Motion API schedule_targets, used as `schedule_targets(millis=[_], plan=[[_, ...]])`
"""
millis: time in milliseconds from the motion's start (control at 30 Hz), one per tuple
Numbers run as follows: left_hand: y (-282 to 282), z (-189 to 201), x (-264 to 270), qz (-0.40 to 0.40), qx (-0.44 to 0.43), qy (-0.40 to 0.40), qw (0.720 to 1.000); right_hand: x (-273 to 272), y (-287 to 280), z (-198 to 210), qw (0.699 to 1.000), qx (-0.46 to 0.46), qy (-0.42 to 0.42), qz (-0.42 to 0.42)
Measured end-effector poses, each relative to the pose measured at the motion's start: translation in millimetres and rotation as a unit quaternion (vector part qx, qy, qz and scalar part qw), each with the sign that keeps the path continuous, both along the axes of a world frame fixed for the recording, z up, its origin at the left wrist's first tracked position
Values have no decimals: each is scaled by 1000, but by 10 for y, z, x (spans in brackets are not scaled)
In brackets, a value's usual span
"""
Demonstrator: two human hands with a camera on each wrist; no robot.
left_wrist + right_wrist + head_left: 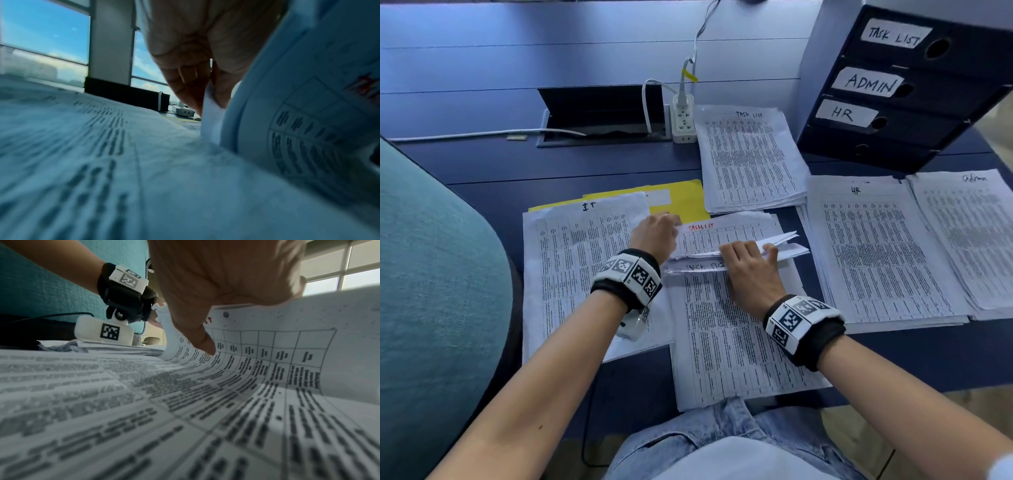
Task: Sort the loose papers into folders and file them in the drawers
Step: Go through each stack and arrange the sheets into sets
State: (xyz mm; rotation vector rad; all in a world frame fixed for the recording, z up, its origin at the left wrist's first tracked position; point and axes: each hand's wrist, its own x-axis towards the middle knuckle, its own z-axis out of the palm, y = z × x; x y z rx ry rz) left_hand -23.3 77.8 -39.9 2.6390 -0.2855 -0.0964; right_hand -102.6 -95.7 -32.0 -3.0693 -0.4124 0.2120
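Note:
A stack of loose printed sheets [739,335] lies in front of me on the dark blue desk [482,164]. My right hand [755,253] grips the far ends of several top sheets [784,245] and bends them back toward me; in the right wrist view its thumb [205,344] presses on the curled page [267,353]. My left hand [671,226] pinches the top left corner of the uncovered sheet headed "TASK LIST" in red [726,233]. The left wrist view shows that paper corner [211,110] held between thumb and fingers. The black drawer unit [904,85], labelled TASK LIST, ADMIN and HR, stands shut at the back right.
Sorted stacks surround the middle one: one on the left [578,274] over a yellow folder [685,202], a Task List stack [750,157] behind, then HR [876,253] and Admin [969,233] on the right. A power strip [683,120] and an open cable hatch [602,116] sit further back.

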Motion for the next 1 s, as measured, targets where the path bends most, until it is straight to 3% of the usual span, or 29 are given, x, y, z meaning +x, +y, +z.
schedule_targets(millis=[100,200,267,367,467,567,700,1000], plan=[[57,47,4,1,-85,28,996,39,12,0,999,41,-10,-26],[75,148,-15,-59,-115,105,986,140,20,38,998,50,-18,-46],[81,171,-12,-81,-136,151,976,188,20,24,996,29,-70,-40],[102,127,32,-55,-175,146,972,159,26,-74,986,-5,-161,-45],[92,93,59,-22,-132,135,982,79,41,-81,992,-32,-123,-16],[48,35,89,-37,-40,150,987,14,53,-26,1000,-27,1,4],[-33,-54,134,-41,28,170,984,-16,43,-20,1000,-14,12,11],[-145,-8,140,-54,-14,186,981,17,33,5,1000,4,29,0]])
